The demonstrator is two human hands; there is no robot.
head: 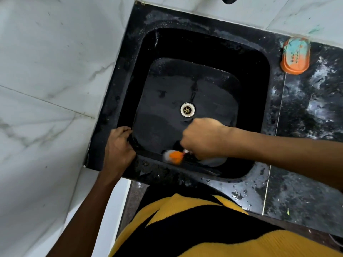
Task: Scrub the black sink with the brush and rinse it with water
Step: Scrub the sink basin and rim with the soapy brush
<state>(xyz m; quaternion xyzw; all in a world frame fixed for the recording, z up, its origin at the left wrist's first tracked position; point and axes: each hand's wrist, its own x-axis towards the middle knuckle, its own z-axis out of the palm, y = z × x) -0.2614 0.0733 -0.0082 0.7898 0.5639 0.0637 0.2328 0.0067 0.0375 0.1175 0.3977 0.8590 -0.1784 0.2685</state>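
Note:
The black sink (246, 58) is set in a dark counter, wet, with a pale metal drain (187, 109) in the middle of its floor. My right hand (203, 138) is inside the basin and grips the handle of a brush. The brush's orange and white head (173, 156), blurred, lies against the near inner wall of the sink. My left hand (118, 145) holds the sink's near-left rim, fingers curled over the edge.
An orange soap dish (295, 55) with a teal smear sits on the dark speckled counter (311, 112) at the back right. White marble wall tiles (46, 71) close off the left and back. A dark tap (229, 0) shows at the top edge.

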